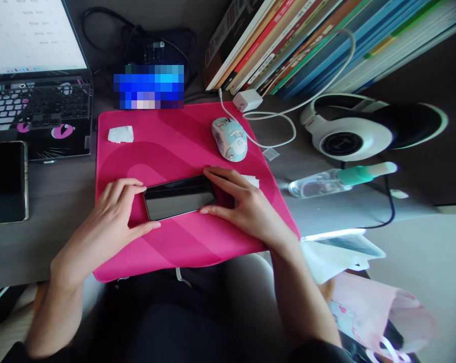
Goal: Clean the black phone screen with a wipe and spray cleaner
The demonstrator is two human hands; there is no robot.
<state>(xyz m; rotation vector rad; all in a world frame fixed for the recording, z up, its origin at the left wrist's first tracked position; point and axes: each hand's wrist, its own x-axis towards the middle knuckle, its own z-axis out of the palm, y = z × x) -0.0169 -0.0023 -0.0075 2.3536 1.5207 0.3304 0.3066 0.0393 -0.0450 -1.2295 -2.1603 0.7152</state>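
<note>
Head view: phone [179, 197] lies flat, screen up and dark, on the pink mat [167, 146], long axis roughly across the body, slightly tilted. Both hands bracket it at the short ends.

Left hand [110, 212]: fingers curled over the left end's top corner, thumb stretched along under the lower left edge. Fingers are pinched lightly on that end, not wrapped around it. Right hand [246, 204]: fingers spread apart, index along the top edge, thumb touching the lower right corner, palm resting on the mat. Looks like a steadying hold from both ends, so the phone stays put on the soft surface; judgement only.

Mat sits at the near edge of the tabletop [54, 201], overhanging toward the lap. On it: a crumpled white tissue [120, 134] at the far left corner, a patterned mouse [230, 138] at the far right, another white scrap [251, 180] just behind the right hand.

Off the mat: second phone [5, 181] to the left, laptop [39, 106] beyond it, spray bottle [337, 180] lying on its side to the right, headphones [364, 128], white charger [247, 100] with cable, books [307, 45] leaning behind.
</note>
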